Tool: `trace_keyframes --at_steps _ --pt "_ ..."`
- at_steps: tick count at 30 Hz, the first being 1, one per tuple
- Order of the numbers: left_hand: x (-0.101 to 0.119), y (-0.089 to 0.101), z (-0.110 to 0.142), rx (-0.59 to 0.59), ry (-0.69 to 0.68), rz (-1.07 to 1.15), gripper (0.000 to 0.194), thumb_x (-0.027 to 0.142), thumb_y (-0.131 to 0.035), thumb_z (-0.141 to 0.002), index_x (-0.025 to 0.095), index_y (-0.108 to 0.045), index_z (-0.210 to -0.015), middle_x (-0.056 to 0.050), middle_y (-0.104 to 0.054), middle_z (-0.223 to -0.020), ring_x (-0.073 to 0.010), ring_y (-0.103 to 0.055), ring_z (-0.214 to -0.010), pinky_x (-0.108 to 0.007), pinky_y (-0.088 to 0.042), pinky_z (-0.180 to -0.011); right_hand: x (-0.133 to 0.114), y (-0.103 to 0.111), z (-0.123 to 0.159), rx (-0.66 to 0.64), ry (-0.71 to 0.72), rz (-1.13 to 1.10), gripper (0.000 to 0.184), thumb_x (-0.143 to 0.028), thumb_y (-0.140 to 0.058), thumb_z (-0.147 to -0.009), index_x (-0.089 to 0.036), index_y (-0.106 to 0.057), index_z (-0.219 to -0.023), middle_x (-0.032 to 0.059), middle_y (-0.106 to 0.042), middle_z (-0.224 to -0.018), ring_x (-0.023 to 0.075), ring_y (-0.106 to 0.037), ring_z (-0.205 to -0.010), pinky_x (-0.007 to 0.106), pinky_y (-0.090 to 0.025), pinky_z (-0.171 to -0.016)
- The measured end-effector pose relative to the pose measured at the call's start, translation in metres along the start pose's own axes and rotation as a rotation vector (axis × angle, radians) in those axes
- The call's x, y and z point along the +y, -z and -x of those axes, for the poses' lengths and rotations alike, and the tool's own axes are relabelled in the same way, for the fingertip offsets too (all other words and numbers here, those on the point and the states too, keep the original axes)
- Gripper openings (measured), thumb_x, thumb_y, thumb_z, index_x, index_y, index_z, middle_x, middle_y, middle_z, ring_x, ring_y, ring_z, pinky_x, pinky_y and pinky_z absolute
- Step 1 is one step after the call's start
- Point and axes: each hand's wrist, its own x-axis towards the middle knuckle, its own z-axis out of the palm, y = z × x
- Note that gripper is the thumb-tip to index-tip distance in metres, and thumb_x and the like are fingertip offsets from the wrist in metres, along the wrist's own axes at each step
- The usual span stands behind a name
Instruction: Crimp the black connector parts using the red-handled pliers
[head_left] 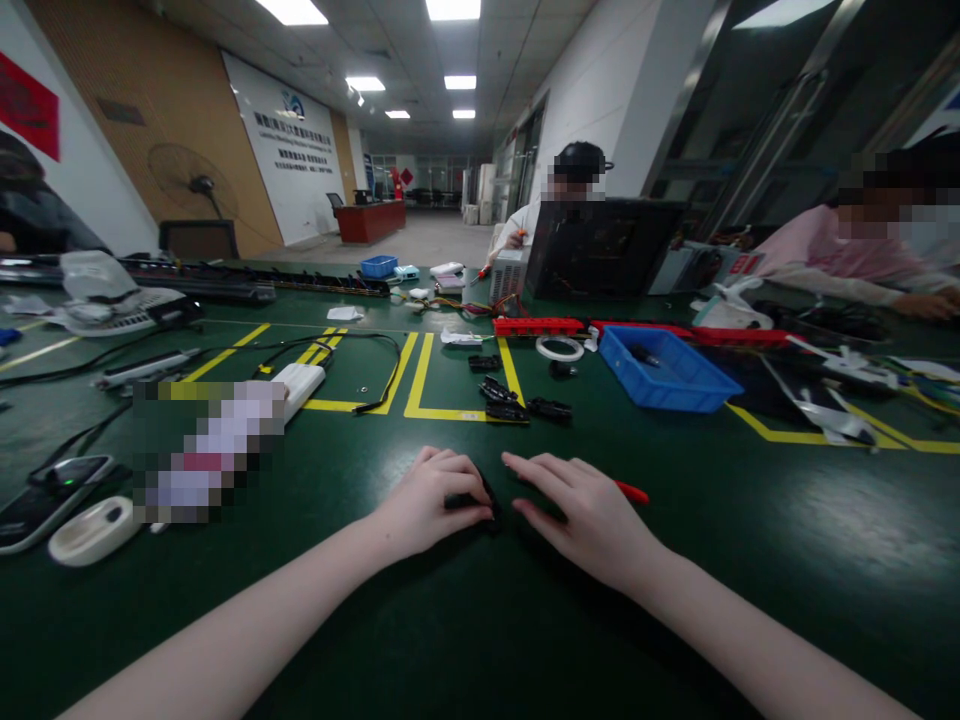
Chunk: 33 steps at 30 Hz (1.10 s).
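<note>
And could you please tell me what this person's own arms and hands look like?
Both forearms are bare as far as they show, with no sleeves in view, and they narrow toward the wrists: left forearm, right forearm. The left grip and right grip are bare hands; no gloves, rings, watch or cables can be seen on them.

Over at the table (480,620), a small part (493,522) sits in the left hand (435,500); beyond it more parts (497,390) lie together, a ring (559,358) just behind, a cable (400,362) to their left, a bin (675,396) to their right. Farther back stands a computer case (600,250), a person (583,158) behind it.
</note>
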Motion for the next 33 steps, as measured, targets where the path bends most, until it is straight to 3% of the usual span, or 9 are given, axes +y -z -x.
trace_keyframes --at_steps 5,10,17,23,26,33 --pt "0.003 0.001 -0.001 0.002 0.029 -0.038 0.009 0.032 -0.067 -0.089 0.025 -0.071 -0.092 0.001 -0.068 -0.098 -0.0179 -0.059 -0.095 -0.033 -0.031 -0.084 0.031 0.027 0.025 -0.079 -0.131 0.152 0.043 -0.046 -0.06 -0.086 -0.023 -0.062 -0.122 0.0117 -0.066 -0.116 0.0267 -0.062 -0.102 0.044 -0.049 -0.084" --pt "0.002 0.001 -0.004 0.005 0.084 -0.084 0.012 0.034 -0.064 -0.091 0.025 -0.072 -0.094 0.0 -0.068 -0.098 -0.0191 -0.058 -0.094 -0.033 -0.033 -0.08 0.055 0.03 0.069 -0.085 -0.311 0.214 0.063 -0.061 -0.059 -0.081 -0.023 -0.055 -0.132 0.0135 -0.063 -0.122 0.0289 -0.062 -0.104 0.046 -0.05 -0.085" --pt "0.01 0.0 -0.008 0.029 0.154 -0.145 0.011 0.032 -0.065 -0.09 0.024 -0.072 -0.091 0.0 -0.066 -0.096 -0.0196 -0.058 -0.091 -0.033 -0.034 -0.078 0.047 0.021 0.062 -0.087 -0.355 0.232 0.058 -0.049 -0.058 -0.083 -0.014 -0.054 -0.129 0.0155 -0.062 -0.114 0.0287 -0.061 -0.097 0.045 -0.053 -0.081" --pt "0.012 0.0 -0.007 0.03 0.167 -0.164 0.01 0.031 -0.065 -0.09 0.025 -0.072 -0.091 0.0 -0.065 -0.096 -0.0196 -0.056 -0.09 -0.033 -0.035 -0.077 0.047 0.025 0.062 -0.067 -0.353 0.121 0.038 -0.047 -0.061 -0.081 -0.02 -0.061 -0.109 0.0093 -0.063 -0.107 0.0236 -0.062 -0.091 0.037 -0.055 -0.074" --pt "0.008 -0.002 -0.007 0.016 0.169 -0.131 0.011 0.033 -0.065 -0.09 0.024 -0.072 -0.091 -0.001 -0.065 -0.093 -0.0198 -0.056 -0.088 -0.032 -0.037 -0.076 0.046 0.026 0.064 -0.048 -0.353 0.063 0.04 -0.051 -0.062 -0.082 -0.022 -0.06 -0.109 0.0081 -0.063 -0.108 0.0226 -0.063 -0.093 0.036 -0.055 -0.075" --pt "0.0 -0.007 -0.006 0.029 0.158 -0.04 0.013 0.033 -0.064 -0.09 0.022 -0.071 -0.09 -0.001 -0.067 -0.088 -0.0198 -0.054 -0.085 -0.033 -0.041 -0.077 0.029 0.027 0.063 0.047 -0.271 -0.038 0.037 -0.042 -0.064 -0.083 -0.021 -0.06 -0.113 0.0093 -0.066 -0.108 0.0239 -0.063 -0.098 0.038 -0.056 -0.082"
